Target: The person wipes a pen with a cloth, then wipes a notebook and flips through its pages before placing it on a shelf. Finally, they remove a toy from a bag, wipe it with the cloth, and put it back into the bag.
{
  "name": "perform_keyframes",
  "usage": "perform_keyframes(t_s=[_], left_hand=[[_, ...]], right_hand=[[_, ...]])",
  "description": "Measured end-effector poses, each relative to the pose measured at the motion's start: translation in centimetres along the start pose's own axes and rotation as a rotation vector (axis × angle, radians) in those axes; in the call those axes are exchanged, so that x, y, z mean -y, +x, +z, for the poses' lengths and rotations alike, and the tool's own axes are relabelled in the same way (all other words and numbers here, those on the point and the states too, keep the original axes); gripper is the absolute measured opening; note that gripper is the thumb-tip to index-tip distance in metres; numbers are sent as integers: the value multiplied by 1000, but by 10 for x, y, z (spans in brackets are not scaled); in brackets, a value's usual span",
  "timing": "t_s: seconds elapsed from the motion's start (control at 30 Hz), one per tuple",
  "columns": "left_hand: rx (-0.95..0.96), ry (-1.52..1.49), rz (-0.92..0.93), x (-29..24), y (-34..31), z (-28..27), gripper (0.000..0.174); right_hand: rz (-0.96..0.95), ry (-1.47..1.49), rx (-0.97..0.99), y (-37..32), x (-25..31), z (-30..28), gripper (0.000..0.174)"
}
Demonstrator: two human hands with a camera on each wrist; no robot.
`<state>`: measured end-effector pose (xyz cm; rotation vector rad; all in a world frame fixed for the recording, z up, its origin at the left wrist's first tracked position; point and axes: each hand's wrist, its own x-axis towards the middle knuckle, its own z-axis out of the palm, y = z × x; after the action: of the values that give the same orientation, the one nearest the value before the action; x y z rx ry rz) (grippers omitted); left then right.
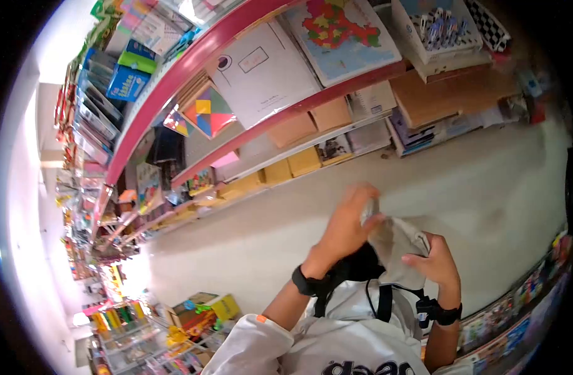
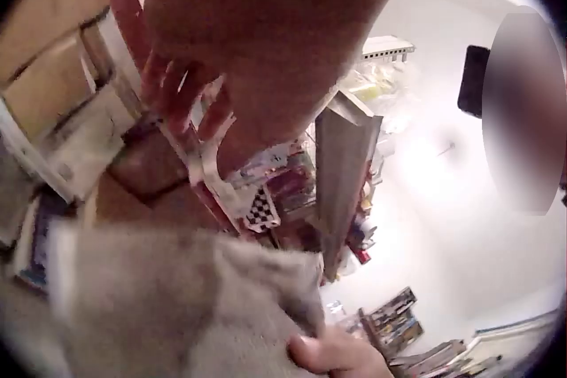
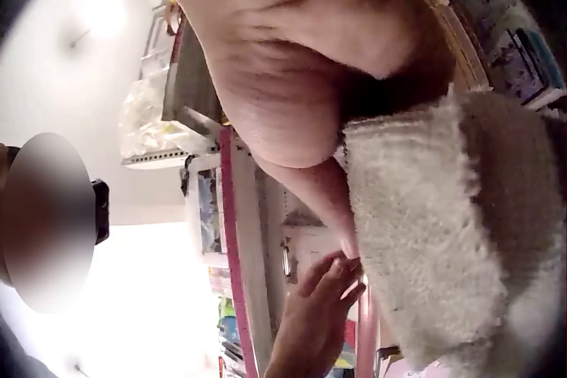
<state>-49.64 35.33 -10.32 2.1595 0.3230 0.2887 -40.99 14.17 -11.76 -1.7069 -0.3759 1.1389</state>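
A greyish-white cloth (image 1: 396, 247), folded and rough-textured, hangs in front of the person's shirt. My right hand (image 1: 441, 265) grips its edge on the right side; the thumb lies over the cloth in the head view. In the right wrist view the cloth (image 3: 425, 236) covers most of those fingers. Close by the cloth's other end is my left hand (image 1: 349, 225), fingers spread and slightly bent. The left wrist view shows this left hand (image 2: 230, 85) raised above the cloth (image 2: 177, 298), with a gap between them.
Pink-edged shelves (image 1: 261, 137) run along the far side, carrying envelopes, books and a colourful map (image 1: 343, 31). A white box of pens (image 1: 446, 31) stands at the upper right. Below lies the pale floor (image 1: 236, 231). More goods line a rack (image 1: 518, 331) at the lower right.
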Motion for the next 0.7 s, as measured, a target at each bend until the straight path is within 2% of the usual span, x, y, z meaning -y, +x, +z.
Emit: perform_keyframes(t_s=[0.07, 0.1, 0.13, 0.17, 0.2, 0.23, 0.3, 0.33, 0.43, 0.47, 0.57, 0.63, 0.67, 0.7], left_hand=[[-54, 211, 67, 39, -4, -35, 42], [-82, 327, 31, 58, -4, -58, 43], [-116, 442, 2, 77, -1, -84, 44], [-140, 544, 65, 97, 3, -111, 43], [-179, 641, 128, 116, 5, -135, 42], [-210, 644, 81, 131, 5, -156, 41], [-204, 691, 111, 161, 0, -195, 48], [-224, 717, 132, 181, -7, -212, 51], [-231, 779, 209, 233, -37, -262, 61], [-232, 794, 205, 243, -49, -275, 62], [-153, 838, 159, 270, -94, -316, 69], [-99, 838, 179, 271, -104, -334, 70], [-74, 837, 160, 274, -108, -343, 76], [-27, 847, 126, 285, -109, -349, 76]], right_hand=[[-2, 167, -7, 4, -22, 16, 35], [71, 169, -7, 1, -30, 21, 39], [49, 213, -80, -1, -42, 31, 44], [28, 250, -154, -4, -54, 43, 49], [50, 429, -171, -7, -74, 56, 66], [15, 500, -223, -9, -92, 71, 70], [-77, 626, -322, -10, -112, 105, 79], [-1, 590, -346, -16, -113, 121, 83], [-167, 629, -465, -14, -117, 192, 79], [-151, 643, -467, -14, -134, 216, 71], [45, 723, -610, -16, -130, 311, 60], [42, 895, -596, 5, -135, 373, 50], [39, 975, -630, 18, -93, 404, 42], [59, 748, -594, 32, -83, 422, 40]])
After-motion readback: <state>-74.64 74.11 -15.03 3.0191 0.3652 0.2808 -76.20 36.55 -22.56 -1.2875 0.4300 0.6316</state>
